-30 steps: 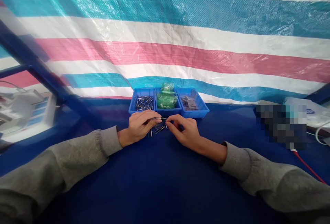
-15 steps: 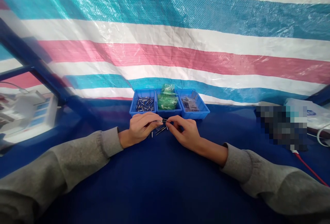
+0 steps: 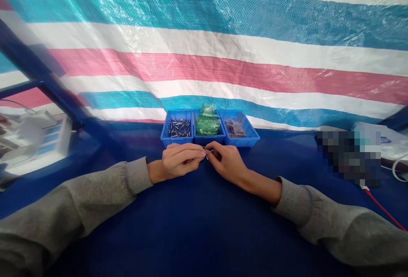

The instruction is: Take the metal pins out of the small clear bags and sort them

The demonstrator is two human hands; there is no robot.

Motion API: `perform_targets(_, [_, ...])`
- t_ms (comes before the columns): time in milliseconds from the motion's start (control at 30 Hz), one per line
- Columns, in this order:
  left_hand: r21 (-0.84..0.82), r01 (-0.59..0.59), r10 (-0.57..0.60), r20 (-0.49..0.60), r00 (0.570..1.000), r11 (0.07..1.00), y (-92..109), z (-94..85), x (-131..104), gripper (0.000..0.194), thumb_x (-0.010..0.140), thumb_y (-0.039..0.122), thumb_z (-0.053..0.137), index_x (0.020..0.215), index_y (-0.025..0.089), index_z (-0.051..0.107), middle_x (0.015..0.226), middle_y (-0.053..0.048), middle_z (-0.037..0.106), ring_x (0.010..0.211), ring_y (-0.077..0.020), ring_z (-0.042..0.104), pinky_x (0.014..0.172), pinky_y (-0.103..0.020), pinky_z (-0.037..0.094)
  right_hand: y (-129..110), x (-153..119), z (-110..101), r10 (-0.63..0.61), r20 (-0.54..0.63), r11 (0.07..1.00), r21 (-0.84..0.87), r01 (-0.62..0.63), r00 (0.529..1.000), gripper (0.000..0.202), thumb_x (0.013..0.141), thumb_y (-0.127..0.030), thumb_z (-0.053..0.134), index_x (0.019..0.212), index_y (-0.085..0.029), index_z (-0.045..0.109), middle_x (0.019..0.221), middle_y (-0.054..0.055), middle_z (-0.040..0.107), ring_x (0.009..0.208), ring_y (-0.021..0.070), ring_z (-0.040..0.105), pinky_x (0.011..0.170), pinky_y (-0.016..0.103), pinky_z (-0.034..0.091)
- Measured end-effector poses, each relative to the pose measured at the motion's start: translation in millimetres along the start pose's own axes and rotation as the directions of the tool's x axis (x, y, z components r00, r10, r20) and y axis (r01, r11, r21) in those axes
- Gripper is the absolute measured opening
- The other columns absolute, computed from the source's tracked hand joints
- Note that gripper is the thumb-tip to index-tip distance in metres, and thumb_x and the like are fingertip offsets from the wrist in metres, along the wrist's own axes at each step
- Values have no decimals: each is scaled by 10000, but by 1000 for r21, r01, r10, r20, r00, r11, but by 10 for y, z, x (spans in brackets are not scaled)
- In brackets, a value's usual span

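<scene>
A: "Where's our slim silvery metal piece (image 3: 207,154)?"
B: "Over the blue bench (image 3: 204,217), pinched between the fingertips of our left hand (image 3: 180,159) and right hand (image 3: 231,163), neither clearly nearer. Its long axis is mostly hidden."
A: "Any writing?"
B: "A blue mark on the whitish plastic bag (image 3: 393,144), too blurred for us."

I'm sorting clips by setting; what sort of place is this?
Probably a small workshop bench: three blue bins of small parts, a blue tabletop, and a striped plastic sheet hung behind.
</scene>
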State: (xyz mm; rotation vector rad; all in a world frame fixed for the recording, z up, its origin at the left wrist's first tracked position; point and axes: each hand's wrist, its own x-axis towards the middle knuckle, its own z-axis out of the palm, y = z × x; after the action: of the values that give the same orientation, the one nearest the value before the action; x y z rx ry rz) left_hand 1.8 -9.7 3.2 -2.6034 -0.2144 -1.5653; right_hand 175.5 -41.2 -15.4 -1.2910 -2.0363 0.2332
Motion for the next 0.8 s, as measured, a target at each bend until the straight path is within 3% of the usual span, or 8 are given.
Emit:
perform_targets(167, [-49, -169, 173, 107, 979, 984, 17, -45, 27, 116, 796, 121, 586, 909, 131, 613, 802, -63, 714, 690, -100, 679, 630, -150, 552, -11, 7, 1, 36, 118, 988, -156, -18, 992, 145, 832, -217, 475, 835, -165, 610, 590, 3, 618, 507, 112, 536, 505, 216, 261])
perform_targets(300, [-25, -373, 367, 251, 896, 928, 36, -91, 79, 144, 827, 114, 534, 919, 160, 635, 841, -47, 713, 551, -83, 625, 499, -180, 522, -45, 12, 13, 34, 199, 955, -297, 27, 979, 218, 876, -262, 416, 800, -168, 598, 592, 15, 619, 495, 116, 522, 474, 240, 185])
perform_targets(433, [21, -506, 479, 293, 828, 862, 49, -83, 99, 136, 788, 87, 574, 852, 167, 664, 837, -36, 712, 468, -76, 561, 412, -199, 468, -74, 13, 12, 36, 256, 930, -363, 61, 966, 249, 893, -274, 388, 783, -165, 583, 584, 25, 618, 475, 117, 507, 458, 251, 143])
perform_targets(533, [57, -484, 448, 298, 843, 873, 42, -74, 87, 170, 825, 94, 520, 883, 178, 657, 808, -24, 709, 477, -77, 574, 431, -197, 479, -72, 5, -2, 26, 246, 936, -347, 63, 969, 263, 894, -274, 373, 763, -167, 574, 585, 23, 619, 465, 113, 500, 460, 250, 146])
perform_targets(633, [87, -386, 346, 294, 891, 919, 35, -82, 58, 204, 864, 107, 463, 965, 172, 627, 798, -34, 706, 549, -91, 627, 513, -194, 525, -62, 0, -16, 16, 231, 944, -325, 62, 973, 242, 879, -260, 384, 760, -167, 573, 623, 30, 644, 498, 121, 529, 474, 250, 160])
perform_targets(800, [178, -259, 218, 224, 950, 949, 38, -83, -4, 200, 834, 106, 523, 1010, 165, 598, 824, -38, 706, 676, -110, 670, 649, -199, 563, -61, 12, -16, 63, 187, 942, -336, 3, 980, 213, 856, -242, 402, 790, -167, 591, 661, 42, 668, 544, 137, 564, 494, 253, 183])
